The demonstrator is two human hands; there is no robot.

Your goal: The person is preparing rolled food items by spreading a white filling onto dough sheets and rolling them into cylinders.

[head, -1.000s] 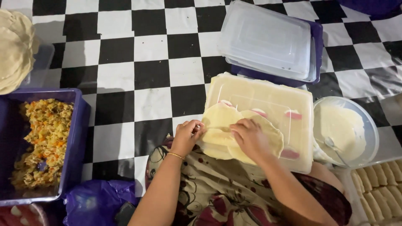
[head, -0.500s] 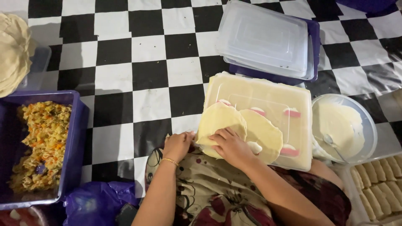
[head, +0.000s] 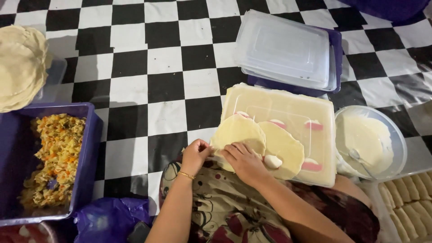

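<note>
An upturned pale plastic lid (head: 292, 112) lies across my lap as a work surface. Two thin round pastry wrappers lie on it: the left wrapper (head: 238, 130) is partly lifted at its near edge, the right wrapper (head: 285, 146) lies flat with a dab of white paste (head: 272, 161) on it. My left hand (head: 195, 155) pinches the left wrapper's near edge. The fingers of my right hand (head: 243, 162) rest on that same wrapper's lower part, next to the paste.
A blue tub of yellow vegetable filling (head: 49, 162) stands at left, with a stack of wrappers (head: 18, 63) behind it. A bowl of white paste with a spoon (head: 366, 141) sits right, finished rolls (head: 409, 200) at lower right, stacked clear containers (head: 288, 49) behind. Checkered floor all around.
The top wrapper has been peeled off the other and shifted left, so two overlapping rounds now show. Both hands slid toward its near left edge.
</note>
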